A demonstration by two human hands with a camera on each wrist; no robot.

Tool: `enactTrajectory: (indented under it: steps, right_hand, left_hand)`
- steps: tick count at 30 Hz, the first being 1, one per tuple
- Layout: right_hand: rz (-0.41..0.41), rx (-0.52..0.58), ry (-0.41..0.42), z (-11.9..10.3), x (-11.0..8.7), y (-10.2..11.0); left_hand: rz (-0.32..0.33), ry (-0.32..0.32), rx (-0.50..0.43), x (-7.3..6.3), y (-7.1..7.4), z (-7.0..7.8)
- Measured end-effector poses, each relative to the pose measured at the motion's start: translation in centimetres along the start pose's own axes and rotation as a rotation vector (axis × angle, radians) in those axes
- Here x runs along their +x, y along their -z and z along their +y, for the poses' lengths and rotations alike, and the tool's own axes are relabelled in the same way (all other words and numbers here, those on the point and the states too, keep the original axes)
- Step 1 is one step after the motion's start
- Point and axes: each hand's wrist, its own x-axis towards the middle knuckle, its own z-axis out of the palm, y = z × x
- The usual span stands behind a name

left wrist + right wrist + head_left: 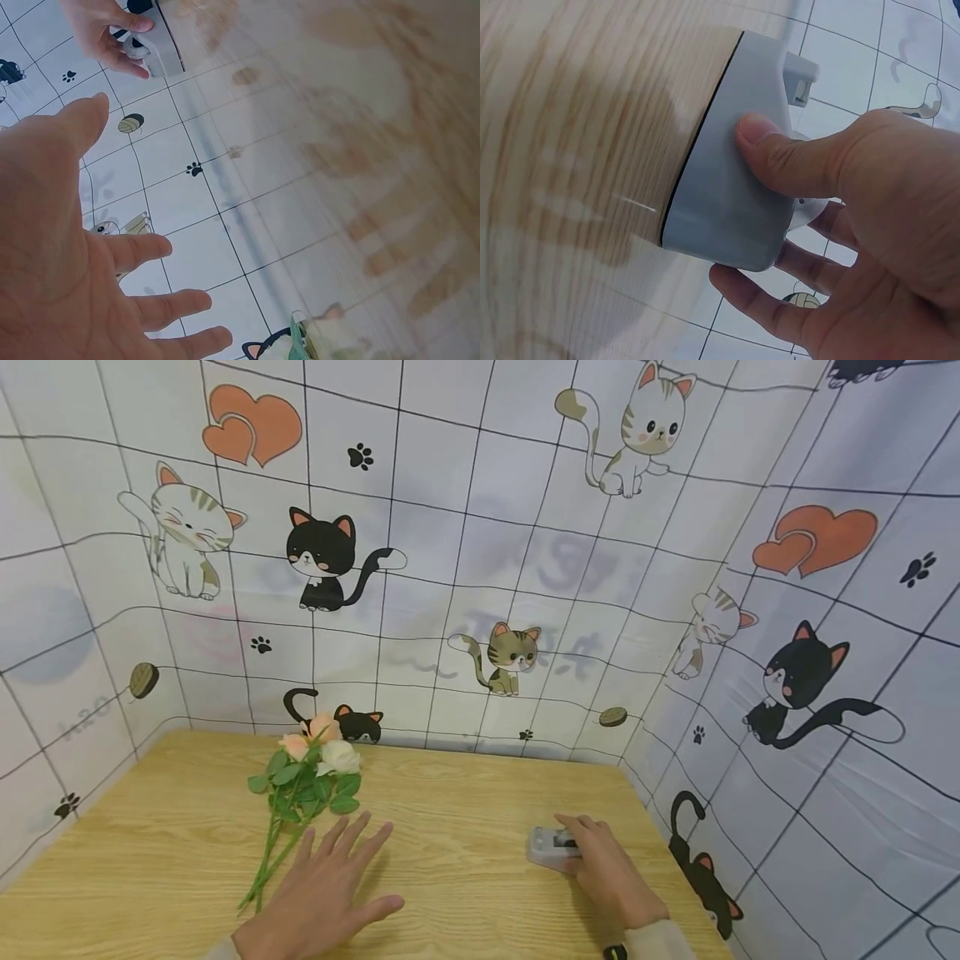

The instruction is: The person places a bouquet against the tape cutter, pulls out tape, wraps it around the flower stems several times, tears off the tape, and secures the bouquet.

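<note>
In the head view my right hand (609,870) grips a grey tape dispenser (546,850) on the right side of the table. The right wrist view shows the thumb pressed to the side of the dispenser (727,165), whose dark-edged base is at the tabletop; the fingers are partly hidden behind it. My left hand (318,893) holds nothing, fingers spread and palm down over the table. Just beyond it lie artificial roses (339,758), peach and white, their green stems running toward me left of that hand.
The wooden table (450,793) meets a cat-patterned cloth (427,552) at the back and on both sides. A dark watch or band (615,952) shows at the right wrist.
</note>
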Motion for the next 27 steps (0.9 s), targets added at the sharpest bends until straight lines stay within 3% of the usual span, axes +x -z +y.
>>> enactTrajectory:
  steps: [15,27]
  right_hand:
    - [0.002,0.088,0.06,-1.8,0.5,-0.8]
    - [-0.041,0.122,0.105,-3.7,0.9,-1.2]
  left_hand:
    - [-0.069,-0.002,-0.06,0.8,-0.1,0.6]
    - [-0.057,-0.009,-0.038,1.3,-0.2,1.0]
